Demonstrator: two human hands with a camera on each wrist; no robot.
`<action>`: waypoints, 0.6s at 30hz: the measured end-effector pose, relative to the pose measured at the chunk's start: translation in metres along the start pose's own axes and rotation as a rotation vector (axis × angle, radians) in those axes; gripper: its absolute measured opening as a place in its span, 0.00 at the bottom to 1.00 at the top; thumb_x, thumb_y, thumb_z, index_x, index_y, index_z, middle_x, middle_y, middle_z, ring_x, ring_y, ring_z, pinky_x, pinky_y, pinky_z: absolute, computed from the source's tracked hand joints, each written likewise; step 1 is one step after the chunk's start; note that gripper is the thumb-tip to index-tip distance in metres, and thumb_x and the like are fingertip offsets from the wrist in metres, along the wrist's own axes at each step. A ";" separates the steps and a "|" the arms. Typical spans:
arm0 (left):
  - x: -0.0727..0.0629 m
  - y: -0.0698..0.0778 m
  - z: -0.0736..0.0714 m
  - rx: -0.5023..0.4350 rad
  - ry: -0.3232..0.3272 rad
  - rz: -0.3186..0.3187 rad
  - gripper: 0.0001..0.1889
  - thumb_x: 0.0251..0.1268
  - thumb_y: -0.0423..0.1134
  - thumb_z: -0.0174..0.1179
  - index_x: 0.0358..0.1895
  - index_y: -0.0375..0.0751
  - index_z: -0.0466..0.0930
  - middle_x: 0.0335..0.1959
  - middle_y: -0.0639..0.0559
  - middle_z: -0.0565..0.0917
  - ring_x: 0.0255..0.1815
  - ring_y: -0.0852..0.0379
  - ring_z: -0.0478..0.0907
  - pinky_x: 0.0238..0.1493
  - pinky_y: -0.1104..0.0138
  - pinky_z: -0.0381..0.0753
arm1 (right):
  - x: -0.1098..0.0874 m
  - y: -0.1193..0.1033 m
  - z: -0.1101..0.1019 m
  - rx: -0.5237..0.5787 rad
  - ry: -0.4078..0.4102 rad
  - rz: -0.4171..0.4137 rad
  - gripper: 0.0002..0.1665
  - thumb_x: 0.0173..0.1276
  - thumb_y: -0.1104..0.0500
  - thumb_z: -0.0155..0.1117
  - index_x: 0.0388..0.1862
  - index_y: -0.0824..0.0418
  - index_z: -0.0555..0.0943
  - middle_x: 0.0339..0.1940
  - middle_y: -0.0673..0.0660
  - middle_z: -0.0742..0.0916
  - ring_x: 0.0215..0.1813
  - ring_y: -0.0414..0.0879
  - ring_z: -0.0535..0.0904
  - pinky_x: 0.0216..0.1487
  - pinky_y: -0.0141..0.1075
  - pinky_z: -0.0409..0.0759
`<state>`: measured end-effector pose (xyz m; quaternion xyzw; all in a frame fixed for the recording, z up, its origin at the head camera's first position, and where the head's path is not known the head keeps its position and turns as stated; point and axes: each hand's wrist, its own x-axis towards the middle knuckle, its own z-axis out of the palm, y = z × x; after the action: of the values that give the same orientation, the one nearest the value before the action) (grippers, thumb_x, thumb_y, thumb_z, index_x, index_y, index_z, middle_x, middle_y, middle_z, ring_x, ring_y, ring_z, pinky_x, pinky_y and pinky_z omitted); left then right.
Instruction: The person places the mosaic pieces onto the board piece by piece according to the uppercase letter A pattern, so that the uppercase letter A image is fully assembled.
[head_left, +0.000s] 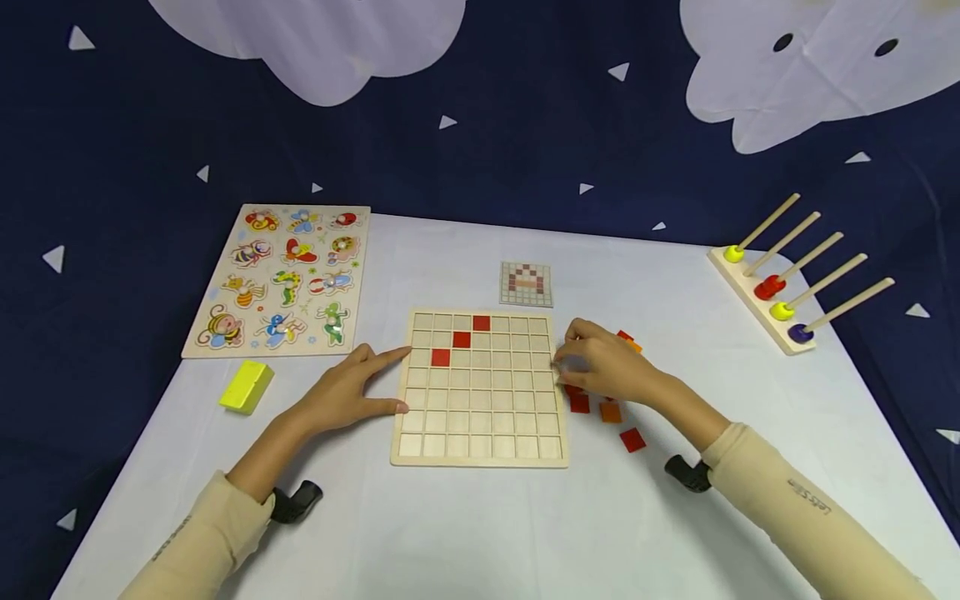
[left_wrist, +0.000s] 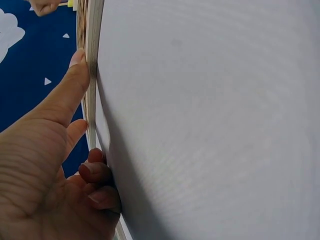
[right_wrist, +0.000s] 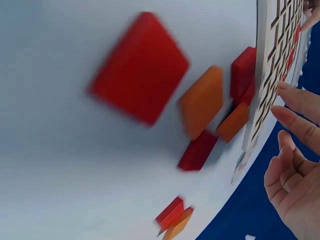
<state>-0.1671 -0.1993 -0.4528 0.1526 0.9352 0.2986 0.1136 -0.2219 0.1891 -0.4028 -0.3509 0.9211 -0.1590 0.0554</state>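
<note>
A wooden grid board (head_left: 480,377) lies on the white table, with three red tiles, one of them a top-row red tile (head_left: 482,323), in a diagonal of its cells. My left hand (head_left: 335,392) rests its extended index finger and thumb against the board's left edge; the remaining fingers are bent in the left wrist view. Over the board's right edge hovers my right hand (head_left: 609,364), thumb and fingers apart with nothing visible between them. Beside and below it lie loose tiles, including a red tile (right_wrist: 142,70) and an orange tile (right_wrist: 201,102). The hand partly hides some.
Behind the board lies a small pattern card (head_left: 526,284). At the left are an insect puzzle (head_left: 277,283) and a yellow block (head_left: 246,387). A wooden peg stand (head_left: 761,300) with coloured beads stands far right. A dark patterned cloth (head_left: 525,167) hangs behind the table.
</note>
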 end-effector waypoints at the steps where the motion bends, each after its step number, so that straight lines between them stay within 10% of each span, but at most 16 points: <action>1: 0.000 0.000 0.000 0.000 0.001 0.001 0.46 0.51 0.58 0.73 0.75 0.54 0.65 0.34 0.50 0.66 0.28 0.57 0.58 0.29 0.66 0.60 | -0.004 0.002 -0.001 0.001 -0.003 0.003 0.13 0.58 0.59 0.77 0.41 0.62 0.89 0.41 0.54 0.79 0.42 0.47 0.75 0.42 0.40 0.77; 18: -0.001 -0.001 0.002 -0.017 0.006 0.001 0.46 0.51 0.58 0.74 0.75 0.55 0.65 0.34 0.50 0.66 0.28 0.57 0.58 0.29 0.66 0.60 | -0.020 0.011 0.004 -0.036 -0.037 -0.012 0.13 0.53 0.65 0.78 0.40 0.60 0.89 0.38 0.52 0.77 0.40 0.44 0.72 0.38 0.33 0.75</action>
<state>-0.1660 -0.1991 -0.4546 0.1512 0.9330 0.3068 0.1118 -0.2127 0.2090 -0.4100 -0.3604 0.9204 -0.1365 0.0651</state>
